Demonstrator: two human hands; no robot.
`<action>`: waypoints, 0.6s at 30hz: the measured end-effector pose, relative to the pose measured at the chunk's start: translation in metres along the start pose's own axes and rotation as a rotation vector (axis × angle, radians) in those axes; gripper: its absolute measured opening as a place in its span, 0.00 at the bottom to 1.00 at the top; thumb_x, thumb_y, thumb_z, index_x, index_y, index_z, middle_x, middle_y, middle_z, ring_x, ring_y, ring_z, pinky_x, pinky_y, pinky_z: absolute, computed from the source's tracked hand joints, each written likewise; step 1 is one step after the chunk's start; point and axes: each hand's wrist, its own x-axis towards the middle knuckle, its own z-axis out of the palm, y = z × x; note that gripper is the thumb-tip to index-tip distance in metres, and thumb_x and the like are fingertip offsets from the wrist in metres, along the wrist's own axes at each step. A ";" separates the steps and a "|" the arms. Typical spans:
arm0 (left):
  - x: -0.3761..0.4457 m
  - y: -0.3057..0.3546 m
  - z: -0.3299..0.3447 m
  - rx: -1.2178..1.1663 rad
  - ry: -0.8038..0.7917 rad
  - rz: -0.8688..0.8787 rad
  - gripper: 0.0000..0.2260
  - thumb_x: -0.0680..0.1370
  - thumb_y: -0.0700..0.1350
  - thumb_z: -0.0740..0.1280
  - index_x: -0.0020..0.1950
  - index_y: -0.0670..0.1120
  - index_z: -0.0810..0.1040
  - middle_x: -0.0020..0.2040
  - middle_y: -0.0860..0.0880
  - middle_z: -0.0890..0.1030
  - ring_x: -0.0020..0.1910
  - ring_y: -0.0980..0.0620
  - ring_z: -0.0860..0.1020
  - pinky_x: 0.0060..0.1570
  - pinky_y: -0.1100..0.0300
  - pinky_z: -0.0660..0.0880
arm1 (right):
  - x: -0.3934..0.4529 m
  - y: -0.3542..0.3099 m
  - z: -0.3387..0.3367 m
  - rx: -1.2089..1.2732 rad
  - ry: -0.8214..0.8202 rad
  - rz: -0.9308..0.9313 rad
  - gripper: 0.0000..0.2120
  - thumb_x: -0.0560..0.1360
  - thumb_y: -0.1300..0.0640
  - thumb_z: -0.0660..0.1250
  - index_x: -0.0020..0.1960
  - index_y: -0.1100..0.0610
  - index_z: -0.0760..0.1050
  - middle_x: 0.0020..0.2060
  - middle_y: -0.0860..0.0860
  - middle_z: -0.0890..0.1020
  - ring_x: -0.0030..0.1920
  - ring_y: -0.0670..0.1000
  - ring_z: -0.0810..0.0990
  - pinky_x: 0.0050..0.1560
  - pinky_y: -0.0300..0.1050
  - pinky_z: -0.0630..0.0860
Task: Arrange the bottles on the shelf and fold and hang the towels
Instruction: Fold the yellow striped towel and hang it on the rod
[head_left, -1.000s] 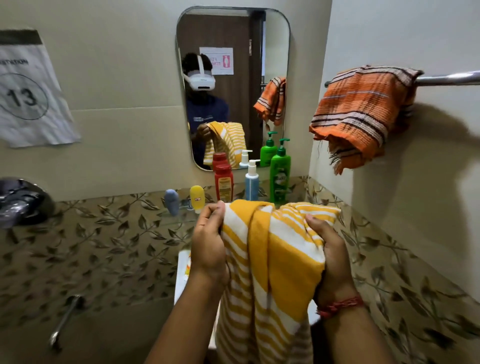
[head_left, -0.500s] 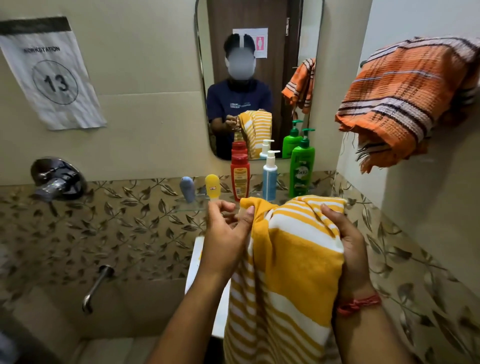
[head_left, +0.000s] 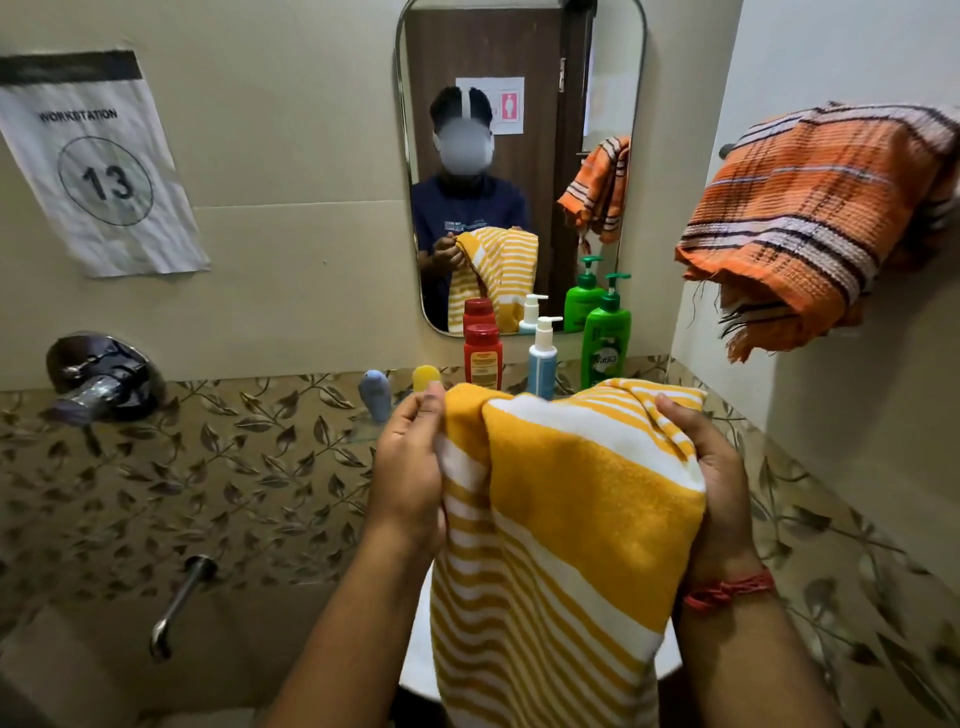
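Folding | left hand (head_left: 410, 467) pinching, right hand (head_left: 711, 478) gripping yellow-and-white striped terry towel (head_left: 566, 525) at frame centre | advice: matching top corners, keeping edges level.

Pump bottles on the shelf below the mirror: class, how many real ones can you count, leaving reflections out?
2. The green pump bottle stands at the right end of the row; the white-and-blue pump bottle stands just left of it. The yellow striped towel covers the shelf front, so more could be hidden.

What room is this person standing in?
Most likely a bathroom. A rounded wall mirror hangs above pump bottles like the green plastic one, a chrome wall tap sticks out, and an orange striped towel hangs nearby.
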 end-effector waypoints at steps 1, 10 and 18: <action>0.004 0.001 -0.002 -0.086 0.013 -0.074 0.11 0.83 0.52 0.62 0.54 0.50 0.82 0.50 0.43 0.86 0.49 0.45 0.84 0.46 0.49 0.81 | 0.001 -0.002 -0.001 -0.011 0.014 -0.017 0.21 0.81 0.52 0.60 0.38 0.57 0.87 0.41 0.56 0.87 0.38 0.56 0.87 0.35 0.51 0.84; 0.035 0.004 -0.024 -0.185 0.172 -0.272 0.21 0.81 0.62 0.60 0.70 0.54 0.75 0.61 0.40 0.83 0.58 0.37 0.82 0.58 0.32 0.76 | 0.014 -0.016 -0.014 -0.029 0.060 -0.094 0.19 0.80 0.48 0.60 0.59 0.58 0.83 0.56 0.57 0.85 0.53 0.57 0.85 0.54 0.54 0.82; 0.043 0.016 -0.026 -0.059 0.287 -0.081 0.14 0.85 0.53 0.58 0.58 0.47 0.79 0.53 0.41 0.84 0.54 0.42 0.82 0.54 0.44 0.80 | 0.021 -0.020 -0.021 0.009 0.044 -0.089 0.20 0.79 0.47 0.60 0.47 0.56 0.87 0.54 0.57 0.85 0.52 0.58 0.85 0.49 0.60 0.81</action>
